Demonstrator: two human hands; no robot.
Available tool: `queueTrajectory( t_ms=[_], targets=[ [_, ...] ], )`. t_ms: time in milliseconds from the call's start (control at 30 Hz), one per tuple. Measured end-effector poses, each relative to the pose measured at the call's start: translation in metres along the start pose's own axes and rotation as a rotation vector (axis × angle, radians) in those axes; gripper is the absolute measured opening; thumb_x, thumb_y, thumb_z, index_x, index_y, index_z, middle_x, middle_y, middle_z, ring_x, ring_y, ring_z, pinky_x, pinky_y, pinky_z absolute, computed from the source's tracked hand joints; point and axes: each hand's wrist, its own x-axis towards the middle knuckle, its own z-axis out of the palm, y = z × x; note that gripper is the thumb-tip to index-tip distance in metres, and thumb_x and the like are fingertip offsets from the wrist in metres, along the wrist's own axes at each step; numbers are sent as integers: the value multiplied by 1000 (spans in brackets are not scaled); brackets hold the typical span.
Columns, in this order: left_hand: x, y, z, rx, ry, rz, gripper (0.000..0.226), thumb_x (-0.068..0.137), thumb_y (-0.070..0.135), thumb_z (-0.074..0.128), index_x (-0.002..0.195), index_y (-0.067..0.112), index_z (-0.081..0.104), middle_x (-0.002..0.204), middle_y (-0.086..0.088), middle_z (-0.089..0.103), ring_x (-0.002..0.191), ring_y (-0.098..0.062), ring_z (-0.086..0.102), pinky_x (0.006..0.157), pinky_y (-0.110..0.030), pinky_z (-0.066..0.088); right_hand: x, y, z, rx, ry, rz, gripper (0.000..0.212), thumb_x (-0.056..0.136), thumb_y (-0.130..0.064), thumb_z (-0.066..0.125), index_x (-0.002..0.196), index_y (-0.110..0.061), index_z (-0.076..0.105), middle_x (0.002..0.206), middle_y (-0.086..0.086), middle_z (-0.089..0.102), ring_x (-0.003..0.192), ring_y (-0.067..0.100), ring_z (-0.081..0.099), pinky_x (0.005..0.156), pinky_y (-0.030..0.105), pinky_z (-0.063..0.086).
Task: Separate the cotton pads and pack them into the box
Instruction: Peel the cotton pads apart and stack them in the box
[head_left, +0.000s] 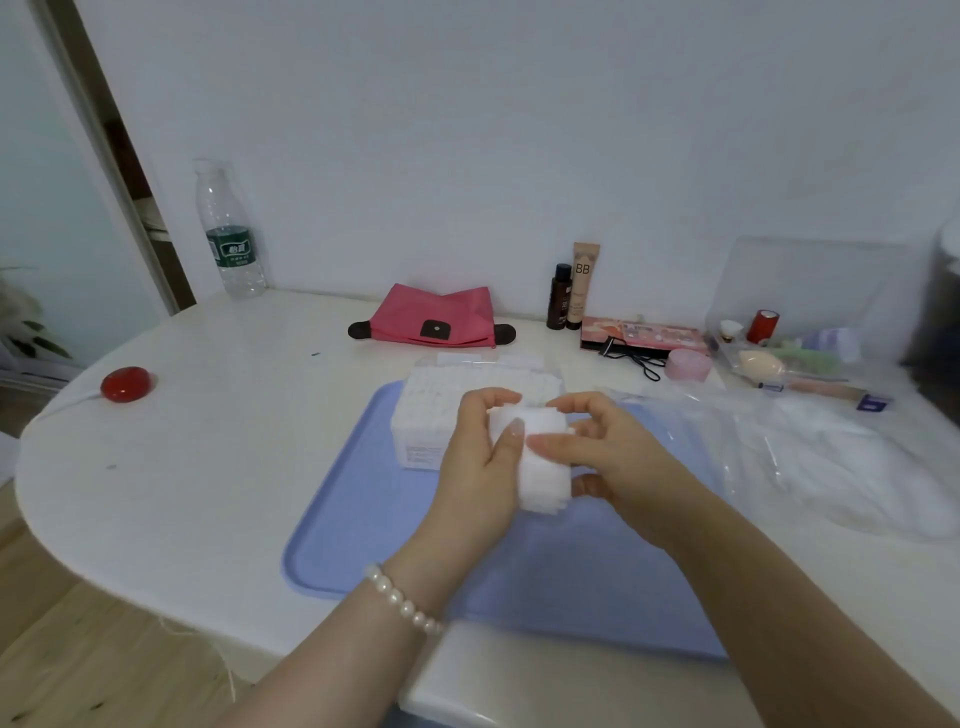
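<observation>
A stack of white cotton pads (540, 467) is held above the blue tray (363, 519), gripped from both sides. My left hand (478, 467) wraps its left edge, thumb across the front. From the right, my right hand (602, 447) closes on it with fingers on top and thumb below. Just behind my hands, a clear box (431, 415) filled with white cotton pads stands on the tray's far left part, partly hidden by my left hand. A clear plastic bag (810, 457) with more white cotton lies to the right of the tray.
Along the wall stand a water bottle (231, 234), a pink pouch (436, 317), a dark bottle (560, 297), a BB tube (584, 286) and a palette (644, 335). A clear organiser (810, 322) holds cosmetics at right. A red round object (127, 384) sits at left near the table's curved edge.
</observation>
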Motion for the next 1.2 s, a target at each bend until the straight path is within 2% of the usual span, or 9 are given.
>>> queueTrajectory(
  t_ms=[167,300,433,533,633,800,900,1000,1200],
  targets=[
    [9,12,1,187,-106,137,34,88,34,42,120,39,31,114,1,51,104,-15,55,88,-33,48,4,-17,-11,12,-72,11,23,85,-19,64,103,-5,60,93,16,66,79,29,64,64,38,53],
    [18,25,-12,27,-176,-207,48,86,22,66,125,20,38,107,0,55,85,-14,63,69,-28,55,3,-27,-22,3,-16,-67,14,83,-6,64,97,-7,60,88,19,67,73,27,64,56,30,56],
    [18,33,-20,-180,-533,-422,22,88,14,61,109,7,59,88,-6,70,63,-19,67,54,-26,54,4,-31,-27,-88,5,-130,22,79,0,68,96,-10,60,87,19,66,69,24,65,54,29,55],
    [17,31,-20,-203,-599,-415,17,93,-1,49,102,11,59,83,-4,68,64,-18,68,57,-26,55,3,-37,-29,-330,-61,-46,35,71,-7,76,101,-16,60,95,16,67,76,19,64,62,29,53],
    [15,29,-20,-79,-718,-382,28,94,-5,41,103,17,56,91,-3,65,71,-18,67,62,-25,55,2,-46,-31,-553,-191,90,20,72,-20,77,89,-18,65,86,2,68,79,15,63,66,29,49],
    [13,36,-20,9,-754,-371,21,94,-1,44,107,16,43,91,-4,63,68,-17,67,62,-26,52,3,-51,-38,-434,-204,202,6,79,-17,71,75,-15,67,75,3,67,69,15,64,56,25,49],
    [40,39,-28,55,-439,-209,23,88,-2,54,97,19,49,79,-3,67,63,-13,63,64,-28,50,11,-62,-50,-208,-30,194,21,82,-16,66,100,-4,65,81,10,67,64,20,65,49,24,52],
    [72,34,-38,415,-182,109,21,83,5,61,85,26,60,83,10,64,70,-2,55,65,-11,42,26,-71,-59,-88,231,138,33,85,-16,66,113,-3,57,86,17,70,53,23,67,42,23,52],
    [84,7,-22,866,-466,327,16,85,23,62,97,18,70,95,6,64,97,-15,52,86,-25,37,50,-56,-34,-254,244,165,26,84,-13,67,99,-6,47,79,19,65,42,23,61,32,19,42]
  ],
)
